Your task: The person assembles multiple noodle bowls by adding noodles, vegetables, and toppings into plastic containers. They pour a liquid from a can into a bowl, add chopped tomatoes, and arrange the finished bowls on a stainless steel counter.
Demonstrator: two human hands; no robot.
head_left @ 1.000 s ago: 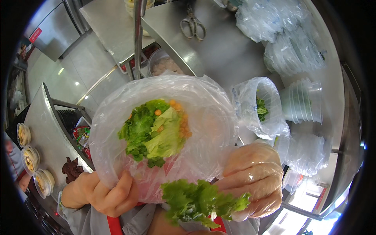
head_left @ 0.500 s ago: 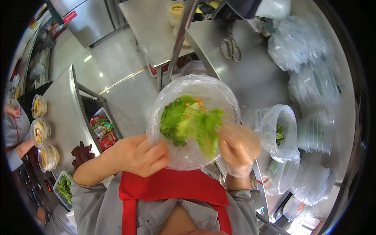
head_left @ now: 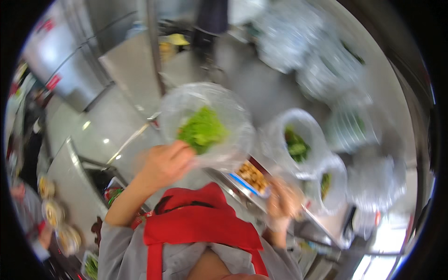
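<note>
My left hand (head_left: 170, 163) pinches the rim of a round bowl lined with a clear plastic bag (head_left: 235, 126). Bright green lettuce leaves (head_left: 204, 129) lie in the bowl. Away from the bowl, at the right, my right hand (head_left: 283, 198) wears a clear plastic glove and is smeared by motion. Its fingers are too blurred to tell whether they hold anything. Right beside it is a tray with a blue edge (head_left: 247, 184), holding small golden-brown pieces (head_left: 252, 175).
Two bag-lined bowls, one with dark greens (head_left: 296, 145) and one with mixed greens (head_left: 325, 185), stand on the steel counter at right. Stacked clear bowls (head_left: 352, 128) and plastic bags (head_left: 291, 37) lie beyond. At left, filled tubs (head_left: 55, 212) sit near a co-worker's sleeve (head_left: 29, 205).
My right hand has left the lettuce in the bowl and moved down beside the brown pieces. The view has turned, and the left hand still grips the bowl.
</note>
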